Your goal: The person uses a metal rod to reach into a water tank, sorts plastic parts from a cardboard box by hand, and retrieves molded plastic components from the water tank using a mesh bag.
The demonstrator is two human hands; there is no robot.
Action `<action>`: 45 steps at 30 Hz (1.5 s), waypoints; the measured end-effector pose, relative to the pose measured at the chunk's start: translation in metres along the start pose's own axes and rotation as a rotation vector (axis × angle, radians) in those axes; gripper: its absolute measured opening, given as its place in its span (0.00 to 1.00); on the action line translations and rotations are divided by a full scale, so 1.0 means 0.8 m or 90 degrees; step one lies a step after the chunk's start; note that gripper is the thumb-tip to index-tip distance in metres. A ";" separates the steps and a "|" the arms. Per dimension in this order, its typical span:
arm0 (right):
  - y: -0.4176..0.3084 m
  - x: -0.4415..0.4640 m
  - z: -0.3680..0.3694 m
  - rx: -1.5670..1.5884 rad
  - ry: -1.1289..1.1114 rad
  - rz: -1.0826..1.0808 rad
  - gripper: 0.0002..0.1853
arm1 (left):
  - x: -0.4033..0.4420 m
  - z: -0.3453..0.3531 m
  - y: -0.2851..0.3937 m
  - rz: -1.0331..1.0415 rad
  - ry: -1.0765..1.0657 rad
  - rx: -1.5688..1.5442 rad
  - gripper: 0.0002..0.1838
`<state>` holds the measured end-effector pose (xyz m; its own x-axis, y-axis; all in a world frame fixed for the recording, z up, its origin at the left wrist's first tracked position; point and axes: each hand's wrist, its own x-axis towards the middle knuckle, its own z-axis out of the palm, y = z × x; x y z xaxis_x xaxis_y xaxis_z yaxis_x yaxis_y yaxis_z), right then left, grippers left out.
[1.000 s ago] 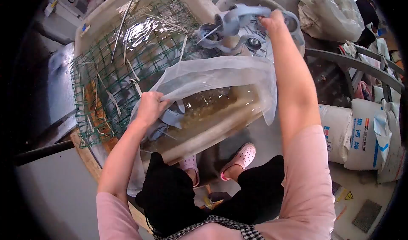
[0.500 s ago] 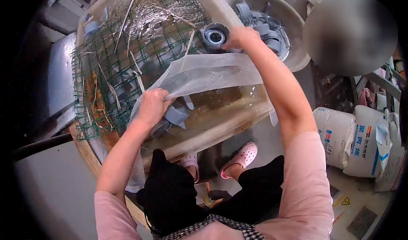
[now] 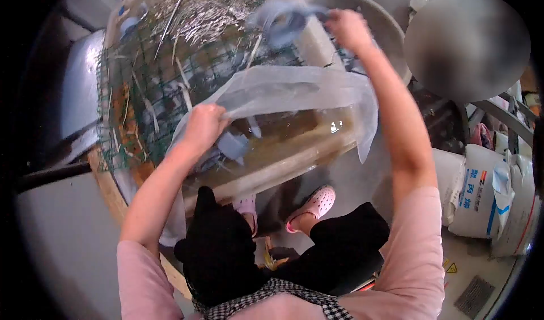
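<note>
One grey plastic part (image 3: 283, 25) hangs in the air over the right edge of the water-filled tub (image 3: 320, 48), toward its far end. Its long axis runs roughly crosswise: a thin arm reaches right to the fingers, while the bulkier, ring-like end points left, out over the green netting (image 3: 198, 76) and the water. Motion smears its outline, so the exact shape of its ends is hard to make out.

The right hand (image 3: 350, 30) is closed on that arm with the fingertips; the thumb's position cannot be told. The left hand (image 3: 205, 124) is bunched in a fist, gripping the rim of a translucent white sheet (image 3: 289, 90), which spreads rightward near the tub's near edge and veils part of it.

Just beside the left hand, other grey pieces (image 3: 233, 146) lie near the tub's near left corner, partly under murky water, their lower parts hidden. The round basin (image 3: 391, 25) beyond the tub's right edge is partly covered by the right arm, and what it contains barely shows.
</note>
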<state>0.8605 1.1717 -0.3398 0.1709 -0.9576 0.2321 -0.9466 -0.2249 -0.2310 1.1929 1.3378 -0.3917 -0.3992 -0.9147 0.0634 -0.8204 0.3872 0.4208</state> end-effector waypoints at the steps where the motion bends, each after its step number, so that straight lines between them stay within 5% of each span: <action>1: 0.005 0.001 -0.015 0.007 0.064 0.054 0.12 | 0.000 0.001 -0.001 0.003 0.001 0.020 0.07; 5: 0.064 0.030 -0.033 -0.250 -0.034 0.142 0.17 | -0.001 0.001 -0.004 -0.009 0.016 0.033 0.10; 9: -0.014 -0.019 -0.036 -0.072 0.258 -0.069 0.12 | 0.004 -0.009 -0.009 0.000 0.041 0.056 0.09; 12: -0.144 -0.131 -0.022 0.189 -0.065 -0.145 0.08 | 0.007 -0.020 -0.006 -0.010 0.077 0.038 0.10; 14: -0.211 -0.190 0.012 0.050 -0.421 -0.109 0.28 | 0.005 -0.022 -0.003 -0.012 0.078 0.029 0.10; 16: -0.229 -0.243 0.087 -0.012 -0.395 -0.075 0.44 | 0.009 -0.021 -0.002 -0.037 0.072 0.023 0.10; 17: -0.240 -0.249 0.109 -0.016 -0.388 -0.073 0.44 | 0.007 -0.025 0.004 -0.031 0.077 0.023 0.10; 19: -0.259 -0.250 0.142 0.027 -0.451 0.174 0.54 | 0.006 -0.034 0.012 -0.079 0.050 0.011 0.11; 24: -0.264 -0.252 0.172 0.174 -0.455 0.206 0.46 | 0.003 -0.027 0.009 -0.058 0.079 0.032 0.11; 26: -0.259 -0.248 0.185 0.261 -0.552 0.170 0.36 | 0.004 -0.027 0.008 -0.053 0.098 0.031 0.11; 29: -0.238 -0.249 0.192 0.359 -0.459 0.140 0.29 | 0.004 -0.028 0.007 -0.063 0.093 0.042 0.12; 32: -0.211 -0.227 0.150 0.422 -0.516 0.046 0.24 | 0.003 -0.027 0.005 -0.070 0.105 0.052 0.12; 36: -0.180 -0.205 0.082 0.252 -0.518 -0.147 0.25 | 0.004 -0.030 0.008 -0.117 0.119 0.043 0.10; 45: -0.119 -0.175 0.029 0.240 -0.535 -0.185 0.21 | 0.004 -0.019 -0.007 -0.112 0.181 0.038 0.15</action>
<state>0.9330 1.3228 -0.3724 0.6630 -0.6389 -0.3902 -0.7116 -0.3759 -0.5936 1.2021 1.3307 -0.3803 -0.1260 -0.9607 0.2473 -0.8928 0.2185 0.3940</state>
